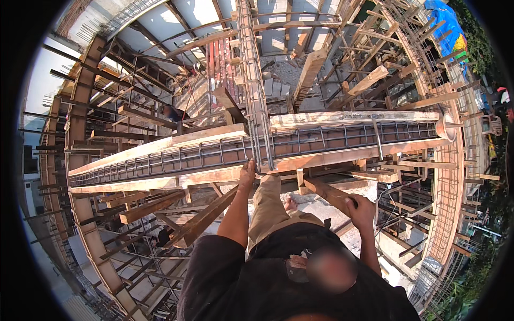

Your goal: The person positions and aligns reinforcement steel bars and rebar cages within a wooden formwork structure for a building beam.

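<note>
A long timber beam form (316, 158) crosses in front of me, with a cage of steel reinforcing bars (203, 156) lying inside it. My left hand (247, 174) is at the form's near board, fingers bent over its edge beside the bars where a second cage (256, 101) meets it. What lies under those fingers is partly hidden. Lower right, my right hand (363, 209) is closed around the near end of a brown timber (329, 195), which slants away toward the form. My trousered leg (266, 200) is bent against the form's near side.
Wooden props and posts (310, 75) stand beyond and below the form. More forms with bar cages (448, 208) run along the right and left (85, 101). A bare foot (290, 204) shows below the form. Blue sheeting (445, 27) hangs at the far right.
</note>
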The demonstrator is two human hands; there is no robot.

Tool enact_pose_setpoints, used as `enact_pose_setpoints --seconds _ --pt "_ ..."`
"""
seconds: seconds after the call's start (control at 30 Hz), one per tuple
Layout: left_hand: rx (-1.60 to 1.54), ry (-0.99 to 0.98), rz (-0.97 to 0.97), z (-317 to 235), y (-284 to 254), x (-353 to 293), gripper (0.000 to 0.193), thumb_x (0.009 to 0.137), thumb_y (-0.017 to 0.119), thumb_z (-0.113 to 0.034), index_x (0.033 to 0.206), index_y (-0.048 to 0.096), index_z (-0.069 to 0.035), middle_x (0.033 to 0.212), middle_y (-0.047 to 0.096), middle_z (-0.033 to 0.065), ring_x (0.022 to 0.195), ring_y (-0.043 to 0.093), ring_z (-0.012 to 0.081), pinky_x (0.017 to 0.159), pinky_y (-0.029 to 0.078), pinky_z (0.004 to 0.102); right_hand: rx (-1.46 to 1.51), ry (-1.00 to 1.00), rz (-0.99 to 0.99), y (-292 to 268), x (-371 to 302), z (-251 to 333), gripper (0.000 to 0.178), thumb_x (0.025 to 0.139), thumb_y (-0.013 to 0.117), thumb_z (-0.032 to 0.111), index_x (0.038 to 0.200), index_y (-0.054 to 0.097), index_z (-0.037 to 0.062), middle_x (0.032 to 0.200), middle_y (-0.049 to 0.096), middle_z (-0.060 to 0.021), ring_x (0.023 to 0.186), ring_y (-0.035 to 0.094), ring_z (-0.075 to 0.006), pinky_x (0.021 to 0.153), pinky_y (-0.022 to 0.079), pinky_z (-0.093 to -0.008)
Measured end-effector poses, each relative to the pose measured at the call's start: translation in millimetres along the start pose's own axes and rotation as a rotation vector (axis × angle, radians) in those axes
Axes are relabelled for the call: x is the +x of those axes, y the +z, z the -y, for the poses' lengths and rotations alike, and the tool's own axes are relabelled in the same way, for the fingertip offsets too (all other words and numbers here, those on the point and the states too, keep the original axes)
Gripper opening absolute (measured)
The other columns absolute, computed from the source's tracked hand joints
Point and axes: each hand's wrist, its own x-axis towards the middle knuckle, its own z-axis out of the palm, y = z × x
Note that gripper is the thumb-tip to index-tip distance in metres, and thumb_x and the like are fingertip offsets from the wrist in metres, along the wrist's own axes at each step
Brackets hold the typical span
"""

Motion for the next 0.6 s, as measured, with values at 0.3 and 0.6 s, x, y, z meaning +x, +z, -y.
enact_pose_setpoints --seconds 0.3,0.6 --pt "-0.332 -0.209 -0.044 -15.8 48.3 -8.5 0.06 0.097 0.047 -0.059 0.091 0.061 -0.001 0.058 0.054 0.0045 0.057 0.061 0.0198 0.055 0.052 0.0358 -0.056 0.072 0.05 -9.4 -0.9 10.9 0.026 0.086 0.065 0.027 0.103 0.073 0.0095 0.099 0.072 -0.0102 0.091 0.068 -0.0283 0.086 0.048 -0.0395" --pt "-0.389 -0.236 -0.215 -40.3 54.6 -13.9 0.051 0.099 0.047 -0.051 0.07 0.049 -0.008 0.057 0.039 0.0034 0.047 0.045 0.0184 0.049 0.046 0.0345 0.034 0.043 -0.01 -5.0 6.0 9.2 0.024 0.084 0.067 0.022 0.1 0.073 0.0044 0.093 0.073 -0.0146 0.084 0.071 -0.0293 0.079 0.055 -0.0372"
